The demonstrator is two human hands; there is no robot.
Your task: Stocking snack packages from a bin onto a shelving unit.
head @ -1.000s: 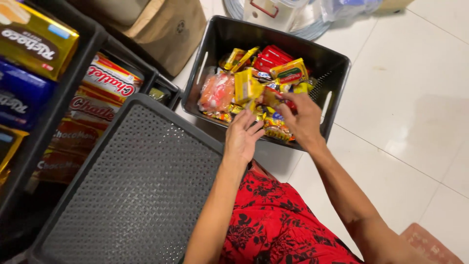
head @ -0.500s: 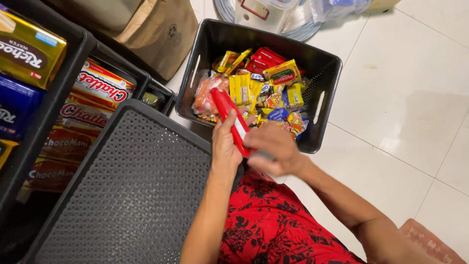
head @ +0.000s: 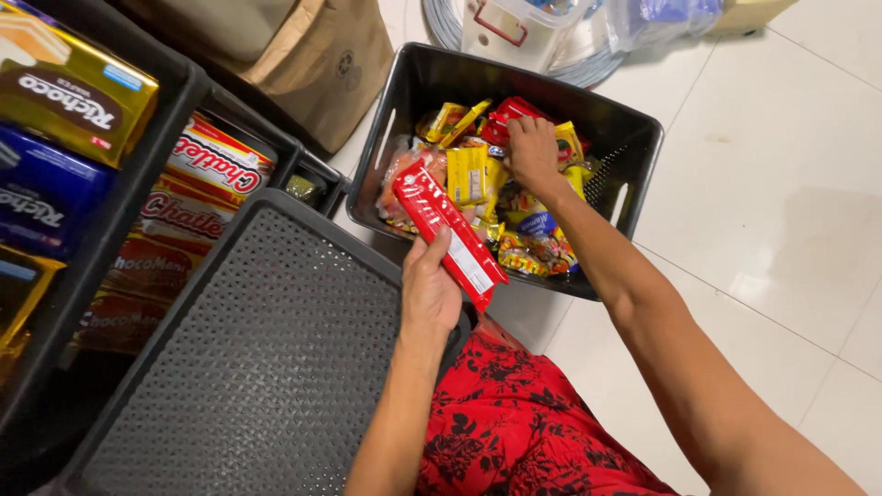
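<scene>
My left hand (head: 432,285) grips a long red snack packet (head: 448,231) and holds it up over the near rim of a black plastic crate (head: 634,152). The crate is filled with several yellow, red and orange snack packets (head: 469,173). My right hand (head: 533,152) reaches into the crate, fingers curled down among the packets at its far side; whether it grasps one is hidden. An upturned black perforated crate (head: 257,358) lies just left of my left arm.
Black shelf crates on the left hold yellow and blue biscuit boxes (head: 69,92) and red wafer packs (head: 216,165). A brown paper bag (head: 322,64) stands behind them. A clear lidded container (head: 514,23) sits beyond the crate. White tiled floor (head: 772,202) spreads to the right. Red floral cloth (head: 524,422) covers my lap.
My hands drew a red packet out of the crate. Now the left hand holds it alone, and the right hand has gone back into the crate.
</scene>
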